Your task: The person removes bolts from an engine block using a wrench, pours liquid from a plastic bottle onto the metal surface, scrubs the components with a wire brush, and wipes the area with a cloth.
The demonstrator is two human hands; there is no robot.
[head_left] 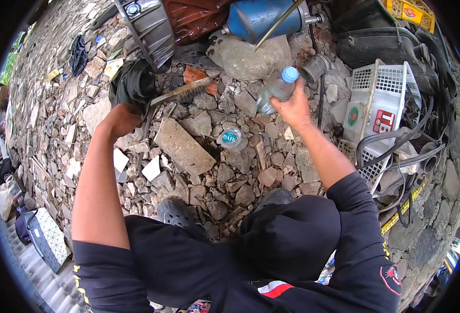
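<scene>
My right hand (292, 107) grips a translucent plastic bottle (269, 96) with a light blue cap, held upper right of centre. My left hand (125, 119), at upper left, has curled fingers just below a dark green crumpled cloth (131, 83); whatever they hold is hidden. A wooden-backed brush (183, 89) with bristles lies just right of the cloth, near that hand. A small clear plastic cup (231, 136) with a teal label rests on the rubble between my arms, below the bottle.
Rubble ground (214, 182) surrounds my shoes. Metal casings (152, 31), a blue cylinder (256, 21) and a large stone (251, 57) stand ahead. At right are a metal can (313, 68), white plastic crates (363, 83), black hoses and a yellow crate (412, 13). A patterned bag (47, 240) lies lower left.
</scene>
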